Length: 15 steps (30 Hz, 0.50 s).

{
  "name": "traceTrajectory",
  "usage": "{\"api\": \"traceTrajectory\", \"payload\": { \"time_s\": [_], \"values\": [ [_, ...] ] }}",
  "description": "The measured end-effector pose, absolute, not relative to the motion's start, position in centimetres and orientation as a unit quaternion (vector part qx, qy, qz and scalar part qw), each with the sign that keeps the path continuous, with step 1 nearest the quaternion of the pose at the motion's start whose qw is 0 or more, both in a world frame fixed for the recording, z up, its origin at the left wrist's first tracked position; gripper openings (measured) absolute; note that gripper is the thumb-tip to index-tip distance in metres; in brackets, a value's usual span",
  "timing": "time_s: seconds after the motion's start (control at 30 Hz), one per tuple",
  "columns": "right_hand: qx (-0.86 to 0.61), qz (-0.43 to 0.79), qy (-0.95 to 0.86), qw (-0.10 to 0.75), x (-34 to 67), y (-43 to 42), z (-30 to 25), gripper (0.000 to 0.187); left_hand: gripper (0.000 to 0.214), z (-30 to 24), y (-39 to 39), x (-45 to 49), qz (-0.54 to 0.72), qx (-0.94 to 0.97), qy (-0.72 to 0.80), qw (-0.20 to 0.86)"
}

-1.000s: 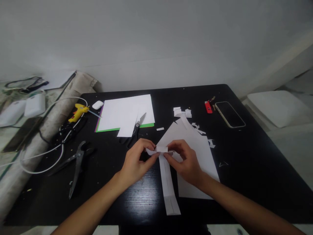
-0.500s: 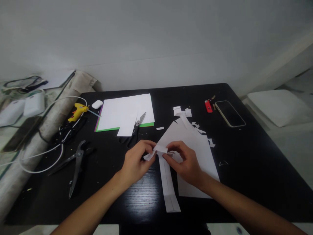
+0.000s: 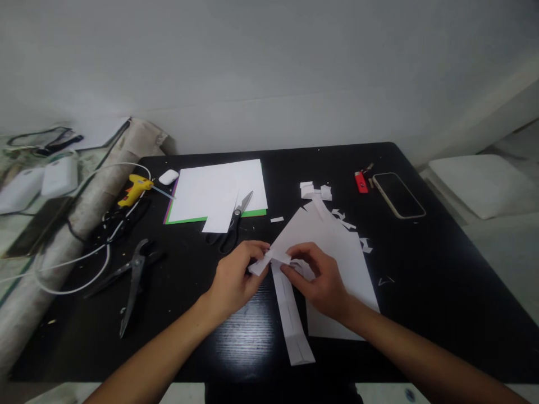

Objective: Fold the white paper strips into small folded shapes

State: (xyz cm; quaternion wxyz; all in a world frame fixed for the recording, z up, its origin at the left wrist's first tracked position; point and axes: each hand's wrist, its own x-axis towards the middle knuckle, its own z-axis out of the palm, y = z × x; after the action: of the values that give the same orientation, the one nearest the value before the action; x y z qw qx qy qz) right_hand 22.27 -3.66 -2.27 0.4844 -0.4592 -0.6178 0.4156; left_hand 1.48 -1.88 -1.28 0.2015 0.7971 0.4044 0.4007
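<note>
My left hand and my right hand pinch the two sides of a folded white paper strip. Its upper end has small folded flaps between my fingers, and its long creased tail hangs toward me, bending near the bottom. Fingertips hide part of the folds. Under my right hand lies a large white paper sheet with a pointed top. Beyond it rests another folded paper piece with two flaps at its end. Paper scraps lie along the sheet's right edge.
Black-handled scissors lie on a stack of paper. Pliers, a yellow glue gun with a white cable, and a white case are at left. A red lighter and a phone are at right on the black table.
The paper strip's flaps have tilted slightly between my fingers, and its lower tail has swung a little to the right. Both hands stay in nearly the same place.
</note>
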Motion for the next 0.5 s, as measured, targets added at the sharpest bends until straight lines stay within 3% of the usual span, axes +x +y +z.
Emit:
{"api": "traceTrajectory", "payload": {
  "time_s": [0.5],
  "values": [
    [-0.455,0.421,-0.614,0.488,22.30,-3.58,-2.08,0.016,0.027,-1.09,-1.63,1.53,0.413,0.801,0.372,0.219]
  ]
}}
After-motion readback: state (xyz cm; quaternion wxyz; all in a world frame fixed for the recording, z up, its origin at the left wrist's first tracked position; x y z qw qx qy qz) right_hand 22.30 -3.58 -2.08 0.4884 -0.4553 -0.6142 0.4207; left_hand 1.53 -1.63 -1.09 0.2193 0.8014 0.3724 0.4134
